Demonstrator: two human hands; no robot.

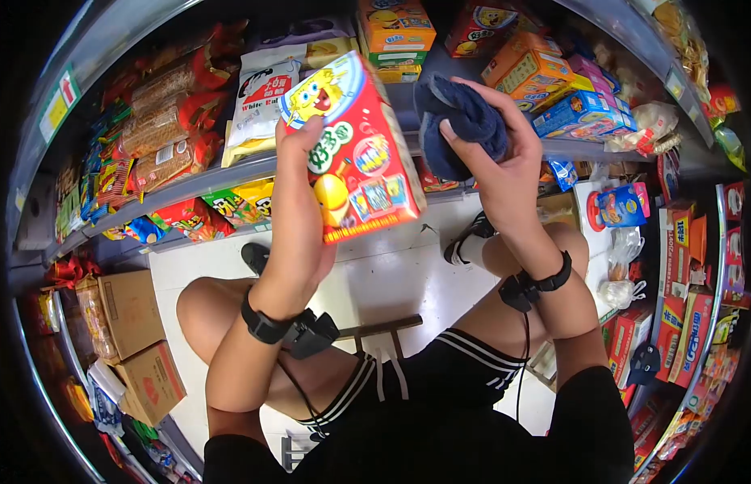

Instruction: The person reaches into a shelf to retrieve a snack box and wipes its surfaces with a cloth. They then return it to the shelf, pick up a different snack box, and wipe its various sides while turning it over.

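- Your left hand [299,202] is clamped on the red box [367,161]. Your thumb is on the front and your fingers are behind it.
- The red box is up in the air, in front of the front edge of the shelf [190,184]. It is tilted, and it is not standing on the shelf.
- Your right hand [504,173] is closed tight on a dark blue cloth [460,121], bunched up in your fingers.
- The cloth is just beside the top right corner of the box. I cannot tell if it touches.
- I think the wiping is only at the start. The box is off the shelf and the cloth is ready, but it is not on the front of the box.
- I think putting the box back on the shelf is not done yet.
- The red box shows a yellow cartoon sponge face and three Chinese signs in round green spots.
- A white bag [258,97] on the shelf reads "White Ra"; the rest is hidden.
- The other packs are too small to read.
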